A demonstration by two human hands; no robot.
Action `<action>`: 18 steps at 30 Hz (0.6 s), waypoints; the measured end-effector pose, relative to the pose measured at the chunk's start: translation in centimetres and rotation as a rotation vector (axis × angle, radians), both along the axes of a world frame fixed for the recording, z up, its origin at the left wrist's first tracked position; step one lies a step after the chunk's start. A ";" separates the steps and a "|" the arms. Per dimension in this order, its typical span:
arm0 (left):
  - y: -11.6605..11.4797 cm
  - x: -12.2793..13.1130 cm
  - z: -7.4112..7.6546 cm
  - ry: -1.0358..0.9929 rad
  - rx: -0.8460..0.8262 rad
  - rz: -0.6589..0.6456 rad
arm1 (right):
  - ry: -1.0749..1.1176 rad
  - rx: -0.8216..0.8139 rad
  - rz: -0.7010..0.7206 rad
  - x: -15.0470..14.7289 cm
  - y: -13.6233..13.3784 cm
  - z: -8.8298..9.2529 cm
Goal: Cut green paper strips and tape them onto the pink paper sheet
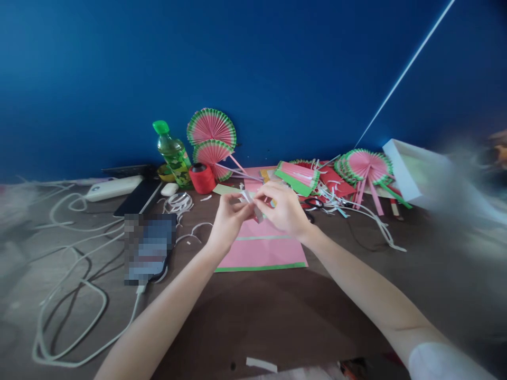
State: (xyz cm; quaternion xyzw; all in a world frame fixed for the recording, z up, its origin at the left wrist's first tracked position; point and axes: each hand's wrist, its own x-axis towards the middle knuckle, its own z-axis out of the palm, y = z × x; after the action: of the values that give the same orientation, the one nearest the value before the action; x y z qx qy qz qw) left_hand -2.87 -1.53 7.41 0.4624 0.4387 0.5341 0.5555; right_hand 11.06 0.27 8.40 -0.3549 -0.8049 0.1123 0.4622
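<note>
Above a pink paper sheet with a green front edge (263, 254), my two hands meet fingertip to fingertip. My left hand (231, 217) is closed, its thumb and fingers pinching a small whitish strip (259, 214). My right hand (285, 210) pinches the same strip from the other side. Whether the strip is paper or tape, I cannot tell. Behind the hands lie a pale green paper piece (227, 190) and a folded pink and green paper (297, 177). Part of the pink sheet is hidden under my hands.
Pleated paper fans (212, 129) lean on the blue wall, with more fans (366, 166) at right by a white box (412, 171). A green bottle (172, 153), red thread spool (202, 178), phone (152, 245) and looping white cable (105, 301) stand or lie left. Scissors (312, 206) lie among paper scraps.
</note>
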 end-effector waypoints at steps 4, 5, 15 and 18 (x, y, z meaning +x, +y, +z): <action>0.3 -0.1 -0.2 -0.150 -0.134 -0.092 | -0.023 0.034 -0.010 -0.1 0.0 -0.2; 0.3 -0.2 -0.3 -0.159 -0.137 -0.125 | -0.031 0.038 -0.016 -0.1 -0.1 -0.2; 0.0 -0.1 -0.2 0.060 -0.032 -0.027 | -0.132 0.092 -0.050 -0.1 -0.1 -0.7; 0.2 -0.3 -0.7 0.166 0.050 0.018 | -0.086 0.070 -0.037 -0.2 -0.2 -0.7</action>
State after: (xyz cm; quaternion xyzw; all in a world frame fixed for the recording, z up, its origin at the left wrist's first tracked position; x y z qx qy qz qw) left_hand -3.13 -1.34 6.76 0.5149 0.4738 0.5097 0.5006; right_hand 10.89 0.11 7.74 -0.3577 -0.8209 0.0601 0.4411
